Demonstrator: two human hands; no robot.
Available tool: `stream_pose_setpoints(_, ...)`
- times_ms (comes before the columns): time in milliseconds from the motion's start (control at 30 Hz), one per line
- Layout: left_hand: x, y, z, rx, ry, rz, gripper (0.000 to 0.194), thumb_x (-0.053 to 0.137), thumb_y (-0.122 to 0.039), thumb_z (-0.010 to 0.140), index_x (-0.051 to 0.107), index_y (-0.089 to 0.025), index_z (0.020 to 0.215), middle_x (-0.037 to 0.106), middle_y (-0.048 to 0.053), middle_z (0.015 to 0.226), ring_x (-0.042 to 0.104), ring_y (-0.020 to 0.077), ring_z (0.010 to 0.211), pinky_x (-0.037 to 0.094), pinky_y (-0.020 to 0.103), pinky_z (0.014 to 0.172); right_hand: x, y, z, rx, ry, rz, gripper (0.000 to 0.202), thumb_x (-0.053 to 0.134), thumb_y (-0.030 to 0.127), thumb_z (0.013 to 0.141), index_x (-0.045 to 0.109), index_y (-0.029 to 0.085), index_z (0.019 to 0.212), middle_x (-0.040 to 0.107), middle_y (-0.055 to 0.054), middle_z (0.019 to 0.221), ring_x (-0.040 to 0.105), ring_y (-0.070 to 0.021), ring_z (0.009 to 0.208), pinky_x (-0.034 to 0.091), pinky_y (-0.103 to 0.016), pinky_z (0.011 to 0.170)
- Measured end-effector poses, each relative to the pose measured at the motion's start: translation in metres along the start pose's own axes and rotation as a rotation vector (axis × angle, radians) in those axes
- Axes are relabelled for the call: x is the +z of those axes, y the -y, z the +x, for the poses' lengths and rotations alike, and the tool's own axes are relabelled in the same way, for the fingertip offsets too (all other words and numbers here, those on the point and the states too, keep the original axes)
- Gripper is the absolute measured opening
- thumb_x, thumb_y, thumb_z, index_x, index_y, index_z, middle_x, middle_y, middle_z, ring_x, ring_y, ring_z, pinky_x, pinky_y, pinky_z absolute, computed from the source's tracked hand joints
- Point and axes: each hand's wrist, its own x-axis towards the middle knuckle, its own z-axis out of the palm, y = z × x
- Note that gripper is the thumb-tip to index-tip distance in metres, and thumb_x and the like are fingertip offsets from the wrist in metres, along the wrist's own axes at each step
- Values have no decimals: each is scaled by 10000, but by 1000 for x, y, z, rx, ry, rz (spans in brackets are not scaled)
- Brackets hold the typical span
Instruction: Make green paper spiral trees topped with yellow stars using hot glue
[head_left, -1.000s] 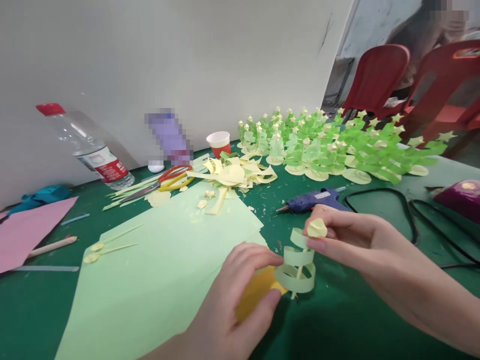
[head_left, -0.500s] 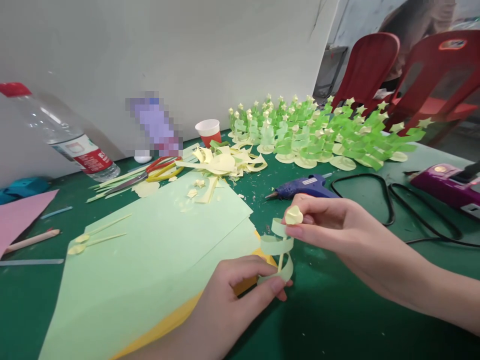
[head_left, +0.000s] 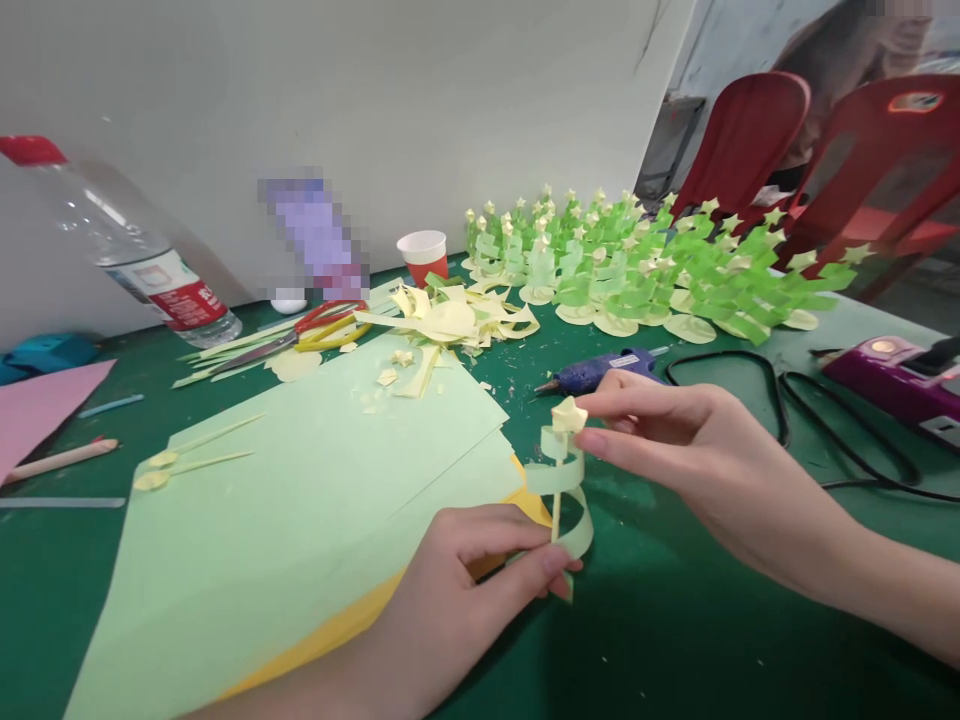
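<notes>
Near the table's front, my left hand pinches the lower end of a pale green paper spiral that winds around a thin cream paper stick. At the top of the stick sits a small cream paper star. Thumb and forefinger of my right hand are closed on the star's right edge. The spiral stands roughly upright between both hands. Whether the star is fixed to the stick I cannot tell. Behind my right hand lies a blue glue gun.
Many finished-looking paper star trees stand at the back. Light green sheets cover the left. Scissors, paper scraps, a paper cup and a plastic bottle are behind. A black cord runs right, near a purple device.
My right hand has shifted slightly left and up with the star, which now shows its points. The spiral stands a little straighter, and my left hand keeps its pinch at the bottom.
</notes>
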Motion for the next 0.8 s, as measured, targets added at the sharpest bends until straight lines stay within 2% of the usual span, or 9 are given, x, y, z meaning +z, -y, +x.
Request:
stream_pose_setpoints(133, -2, 0, 0, 4, -69, -82, 259, 521, -236, 766, 631, -166, 543, 579, -31, 564, 495, 71, 563, 405, 137, 581, -7, 1, 3, -3, -54, -15, 170, 613, 410, 684, 670, 268, 758, 564, 0, 703, 504, -122, 638, 373, -216, 510)
stream_pose_setpoints(233, -5, 1, 2, -48, -118, -139, 264, 527, -265, 760, 626, -174, 533, 567, -32, 559, 492, 76, 567, 414, 142, 594, -17, 9, 7, -54, -108, -118, 213, 594, 440, 688, 612, 228, 674, 550, 12, 629, 487, -113, 568, 354, -216, 474)
stream_pose_setpoints(300, -7, 3, 3, -69, -129, -179, 269, 534, -284, 756, 613, -174, 523, 566, -32, 555, 495, 81, 573, 418, 146, 604, -27, 11, 11, -159, -173, -364, 307, 535, 468, 723, 544, 209, 559, 496, 13, 522, 430, -110, 481, 313, -235, 446)
stream_pose_setpoints(367, -8, 5, 4, -77, -137, -214, 274, 543, -299, 749, 601, -174, 512, 569, -31, 556, 498, 84, 580, 420, 149, 610, -41, 5, 15, -241, -210, -713, 360, 453, 480, 767, 525, 210, 539, 487, -4, 513, 407, -125, 461, 301, -265, 458)
stream_pose_setpoints(433, -9, 6, 5, -90, -147, -237, 271, 552, -305, 742, 604, -176, 510, 577, -31, 563, 502, 86, 588, 420, 149, 613, -54, -10, 20, -181, -139, -1029, 307, 424, 454, 777, 569, 211, 658, 572, -46, 699, 480, -166, 540, 346, -300, 510)
stream_pose_setpoints(533, -10, 8, 6, -110, -161, -270, 251, 553, -309, 741, 633, -183, 538, 587, -28, 579, 511, 91, 607, 423, 153, 621, -69, -39, 26, -18, 14, -1303, 265, 463, 424, 738, 544, 178, 685, 569, -109, 825, 540, -230, 660, 405, -351, 575)
stream_pose_setpoints(633, -10, 9, 6, -119, -165, -305, 247, 553, -315, 744, 645, -186, 554, 591, -26, 588, 521, 97, 627, 434, 161, 649, -73, -56, 29, -28, 58, -1330, 252, 414, 409, 762, 512, 178, 748, 540, -111, 861, 547, -227, 702, 434, -355, 611)
stream_pose_setpoints(800, -10, 11, 4, -107, -141, -369, 226, 566, -313, 741, 660, -203, 567, 616, -37, 598, 541, 92, 660, 446, 153, 698, -64, -54, 30, -21, -7, -1206, 191, 361, 367, 771, 442, 196, 790, 512, -89, 820, 540, -218, 723, 440, -349, 659)
